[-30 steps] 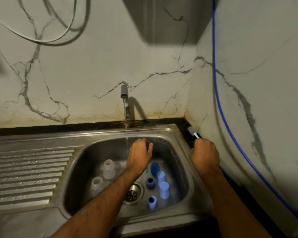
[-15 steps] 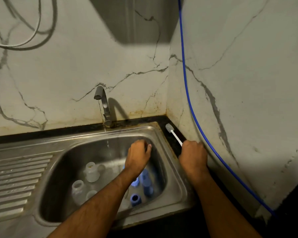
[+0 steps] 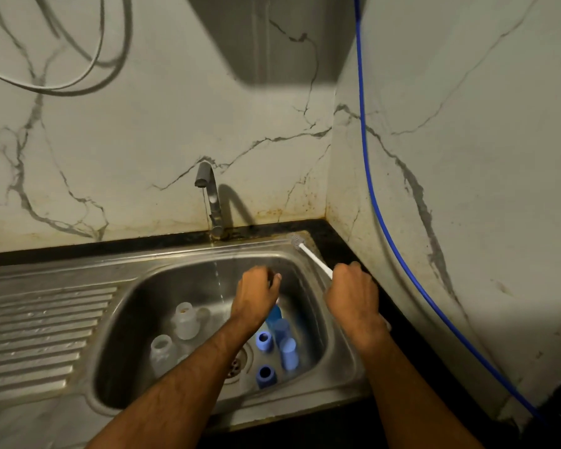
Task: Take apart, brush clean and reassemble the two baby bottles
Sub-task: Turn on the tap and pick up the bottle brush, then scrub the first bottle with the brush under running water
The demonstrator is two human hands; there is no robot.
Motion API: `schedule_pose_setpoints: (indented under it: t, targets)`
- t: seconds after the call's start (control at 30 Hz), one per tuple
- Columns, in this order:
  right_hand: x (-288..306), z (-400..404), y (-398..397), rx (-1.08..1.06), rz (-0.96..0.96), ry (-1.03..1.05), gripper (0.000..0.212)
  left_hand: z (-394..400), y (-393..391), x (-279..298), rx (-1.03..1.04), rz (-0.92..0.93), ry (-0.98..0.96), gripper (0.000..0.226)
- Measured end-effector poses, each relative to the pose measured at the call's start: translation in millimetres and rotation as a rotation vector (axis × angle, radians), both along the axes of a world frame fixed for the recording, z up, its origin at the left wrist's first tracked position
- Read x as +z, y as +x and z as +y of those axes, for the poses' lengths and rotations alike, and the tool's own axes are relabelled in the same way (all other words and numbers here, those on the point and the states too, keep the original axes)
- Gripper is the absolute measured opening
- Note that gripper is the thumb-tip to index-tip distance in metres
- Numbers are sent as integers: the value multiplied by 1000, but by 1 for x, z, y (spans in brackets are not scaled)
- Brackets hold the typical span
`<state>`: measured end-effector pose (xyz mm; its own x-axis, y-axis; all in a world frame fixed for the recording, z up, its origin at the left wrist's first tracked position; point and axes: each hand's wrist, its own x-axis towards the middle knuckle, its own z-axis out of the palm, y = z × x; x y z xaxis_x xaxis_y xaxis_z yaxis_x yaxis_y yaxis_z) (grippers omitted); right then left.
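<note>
Two clear bottles (image 3: 172, 335) and blue bottle parts (image 3: 274, 348) stand in the steel sink (image 3: 344, 361). The right hand (image 3: 352, 294) grips a brush (image 3: 311, 254) over the rim; the left hand (image 3: 256, 293) curls inside, its contents unclear.

A home kitchen corner: steel sink (image 3: 78, 319) with drainboard, tap (image 3: 212, 202), marble-patterned wall tiles (image 3: 143, 131).
</note>
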<state>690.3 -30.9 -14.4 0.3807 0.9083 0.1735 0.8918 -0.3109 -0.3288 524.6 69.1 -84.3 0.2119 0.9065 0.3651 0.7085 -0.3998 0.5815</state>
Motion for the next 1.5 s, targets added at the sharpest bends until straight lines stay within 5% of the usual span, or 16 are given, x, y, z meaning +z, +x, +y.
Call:
schedule_pose_setpoints:
  t: [0.8,1.27,1.5]
  targets:
    - [-6,27,-107,135,-70,-61,6,14,-153,-7,394,80,-191,16]
    - [-25,81,-103,119,-48,-221,18,69,-162,-36,348,405,-577,64]
    - [-27,82,-92,106,-55,-190,20,76,-152,-50,368,418,-556,59]
